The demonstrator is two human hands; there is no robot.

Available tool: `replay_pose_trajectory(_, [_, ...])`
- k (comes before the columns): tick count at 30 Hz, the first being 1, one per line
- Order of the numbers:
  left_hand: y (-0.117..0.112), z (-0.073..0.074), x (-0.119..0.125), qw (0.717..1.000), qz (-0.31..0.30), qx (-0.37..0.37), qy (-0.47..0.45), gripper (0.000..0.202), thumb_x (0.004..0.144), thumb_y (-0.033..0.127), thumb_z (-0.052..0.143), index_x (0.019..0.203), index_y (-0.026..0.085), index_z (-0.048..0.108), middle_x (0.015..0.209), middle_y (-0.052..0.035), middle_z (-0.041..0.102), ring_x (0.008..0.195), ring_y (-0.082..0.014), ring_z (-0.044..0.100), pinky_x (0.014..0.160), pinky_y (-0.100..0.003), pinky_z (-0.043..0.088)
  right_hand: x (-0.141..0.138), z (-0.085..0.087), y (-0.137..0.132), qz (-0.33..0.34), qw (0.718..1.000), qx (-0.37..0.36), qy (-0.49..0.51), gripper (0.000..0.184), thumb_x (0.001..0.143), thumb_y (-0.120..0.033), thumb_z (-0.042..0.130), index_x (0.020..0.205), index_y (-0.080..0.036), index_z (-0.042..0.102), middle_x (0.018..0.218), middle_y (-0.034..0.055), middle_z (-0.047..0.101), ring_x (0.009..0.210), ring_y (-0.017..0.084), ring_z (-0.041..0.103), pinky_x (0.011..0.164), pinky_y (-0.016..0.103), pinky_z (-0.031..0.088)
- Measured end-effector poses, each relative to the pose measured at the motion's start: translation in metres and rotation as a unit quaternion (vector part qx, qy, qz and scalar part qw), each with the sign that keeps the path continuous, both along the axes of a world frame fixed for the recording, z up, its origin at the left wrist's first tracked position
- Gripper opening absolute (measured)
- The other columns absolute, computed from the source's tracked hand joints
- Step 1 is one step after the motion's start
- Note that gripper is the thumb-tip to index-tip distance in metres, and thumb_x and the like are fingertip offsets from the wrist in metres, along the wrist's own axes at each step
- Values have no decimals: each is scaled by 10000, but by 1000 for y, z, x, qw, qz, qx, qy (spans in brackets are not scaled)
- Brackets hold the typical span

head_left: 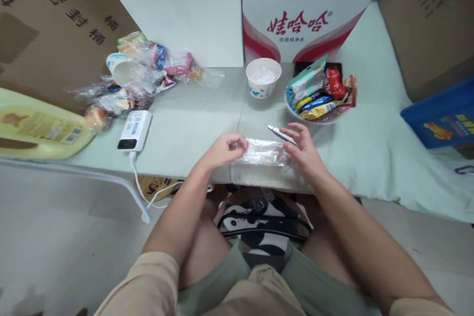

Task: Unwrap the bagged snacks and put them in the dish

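Observation:
A clear crinkled plastic bag lies flat at the near edge of the pale green table. My left hand is closed, pinching the bag's left end. My right hand rests on the bag's right end, fingers bent and partly spread, touching it. A small white knife-like tool lies just beyond my right fingers. Behind it stand a white paper cup and a bowl of wrapped snacks.
A white power bank with a cable sits at left, near a pile of bagged snacks and a yellow jug. White and brown cartons line the back. A blue box is at right. A panda-print bag sits between my knees.

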State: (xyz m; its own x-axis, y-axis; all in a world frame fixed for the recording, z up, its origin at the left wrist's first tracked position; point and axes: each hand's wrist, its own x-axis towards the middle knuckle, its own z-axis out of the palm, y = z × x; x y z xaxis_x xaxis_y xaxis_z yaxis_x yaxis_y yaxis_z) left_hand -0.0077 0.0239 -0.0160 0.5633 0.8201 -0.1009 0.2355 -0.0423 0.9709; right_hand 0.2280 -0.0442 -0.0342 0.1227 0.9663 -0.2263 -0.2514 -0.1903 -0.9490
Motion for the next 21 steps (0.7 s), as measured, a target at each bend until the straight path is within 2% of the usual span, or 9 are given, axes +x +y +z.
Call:
replay_pose_trajectory(3, [-3, -3, 1, 996, 27, 68, 43, 340, 691, 202, 597, 1030, 196, 626, 882, 1, 674, 717, -120, 583, 661, -241, 455, -4, -4, -4, 12, 998, -49, -43, 844, 576, -304, 830, 1321, -299, 434, 984, 14, 709, 698, 145, 636, 635, 277, 521])
replay_pose_trajectory(5, [-4, -4, 1, 989, 78, 121, 36, 421, 703, 208, 616, 1122, 211, 585, 1014, -27, 683, 858, -146, 630, 763, -268, 492, -3, -4, -5, -22, 996, -50, -75, 705, 605, -335, 795, 1233, -252, 487, 780, -37, 656, 645, 143, 601, 616, 268, 488])
replay_pose_trajectory(7, [-7, -5, 5, 973, 149, 169, 39, 285, 727, 229, 632, 1008, 203, 595, 975, -35, 680, 908, -166, 637, 839, -308, 503, -1, -2, -6, -71, 988, -22, -135, 411, 667, -385, 733, 1004, -225, 561, 690, -48, 586, 620, 136, 547, 599, 263, 441])
replay_pose_trajectory(9, [-12, -7, 13, 964, 187, 185, 45, 143, 782, 272, 628, 896, 198, 586, 854, -24, 665, 847, -168, 636, 849, -335, 508, -1, 2, -7, -88, 973, 36, -211, 239, 714, -392, 689, 809, -218, 555, 718, -20, 581, 668, 148, 537, 644, 283, 433])
replay_pose_trajectory(11, [-19, -10, 25, 971, 170, 168, 24, 251, 803, 339, 667, 998, 198, 594, 926, -48, 689, 906, -186, 653, 901, -367, 508, -5, 5, -9, -59, 961, 104, -250, 202, 748, -372, 671, 748, -217, 541, 831, 17, 637, 784, 176, 572, 746, 314, 451])
replay_pose_trajectory(13, [-26, -14, 41, 981, 142, 125, -43, 633, 729, 422, 774, 1268, 214, 513, 1222, -118, 659, 1121, -230, 635, 999, -401, 484, -14, 5, -11, -8, 971, 138, -195, 220, 782, -394, 661, 756, -223, 524, 919, 33, 673, 855, 192, 594, 798, 331, 465])
replay_pose_trajectory(15, [-29, -17, 54, 986, 108, 50, -113, 807, 686, 505, 807, 1356, 217, 460, 1318, -152, 616, 1152, -244, 634, 990, -395, 497, -25, 5, -11, 39, 991, 118, -57, 282, 803, -467, 653, 764, -233, 501, 879, 26, 675, 820, 193, 608, 750, 325, 483])
replay_pose_trajectory(18, [-25, -16, 62, 988, 73, -45, -125, 595, 717, 568, 773, 1141, 177, 626, 1125, -120, 703, 991, -222, 675, 894, -352, 527, -33, 6, -6, 68, 987, 58, 135, 341, 749, -538, 711, 822, -242, 558, 910, 40, 698, 848, 219, 652, 748, 347, 516])
replay_pose_trajectory(21, [-9, -12, 53, 982, 156, -52, -90, 426, 741, 557, 748, 904, 171, 669, 916, -64, 717, 848, -189, 658, 819, -321, 525, -27, 11, 0, 78, 980, 15, 182, 435, 671, -544, 787, 974, -258, 662, 1109, 72, 725, 1033, 258, 676, 876, 394, 525])
